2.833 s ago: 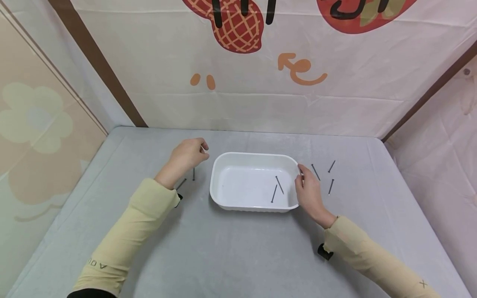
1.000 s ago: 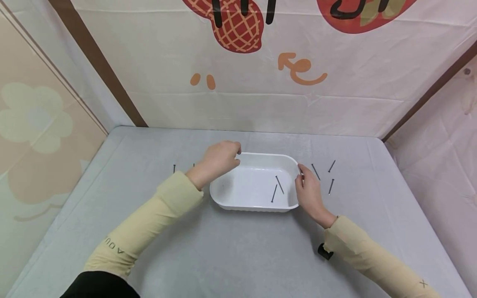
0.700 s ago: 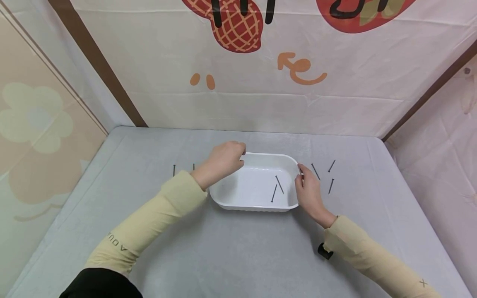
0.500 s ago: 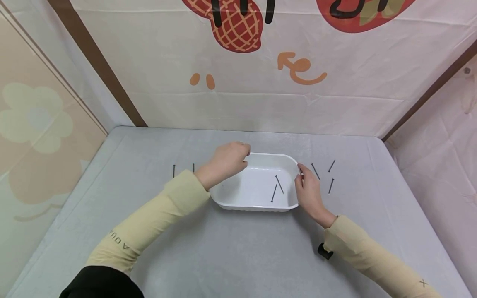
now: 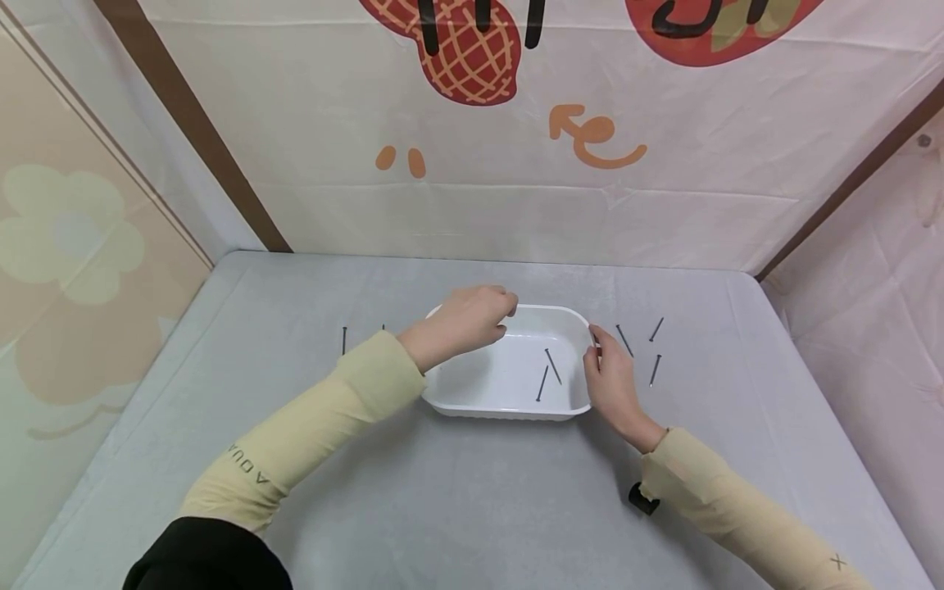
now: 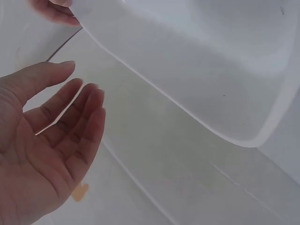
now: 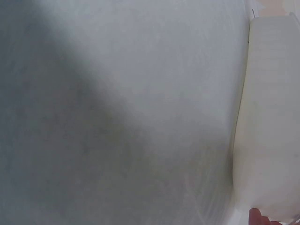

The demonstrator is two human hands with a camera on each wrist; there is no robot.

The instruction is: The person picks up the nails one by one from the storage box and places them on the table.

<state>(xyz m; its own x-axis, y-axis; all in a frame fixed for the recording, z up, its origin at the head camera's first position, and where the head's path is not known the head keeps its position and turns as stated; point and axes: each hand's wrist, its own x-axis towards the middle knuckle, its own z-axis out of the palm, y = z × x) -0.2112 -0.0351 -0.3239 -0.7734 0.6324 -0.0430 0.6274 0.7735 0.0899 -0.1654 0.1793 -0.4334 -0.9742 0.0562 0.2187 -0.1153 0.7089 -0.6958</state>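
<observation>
A white rectangular baking dish (image 5: 509, 406) stands mid-table with two dark nails (image 5: 542, 383) lying in its right half. My left hand (image 5: 465, 319) hovers over the dish's back left part. In the left wrist view its fingers (image 6: 89, 136) are loosely bent, a gap parts them from the thumb, and nothing lies between. My right hand (image 5: 615, 385) grips the dish's right end at the rim; only a few of its fingertips (image 7: 254, 216) show at the bottom of the right wrist view.
Three nails lie on the grey table (image 5: 472, 508) right of the dish, one being the nearest nail (image 5: 655, 370). Left of it, a nail (image 5: 344, 340) shows beside the left sleeve (image 5: 324, 434), which partly covers another nail. A printed cloth (image 5: 472, 221) hangs behind.
My left hand has moved right, from beside the dish's left end to over it, and its sleeve now covers part of the left nails. My right hand, the dish and its two nails have stayed put.
</observation>
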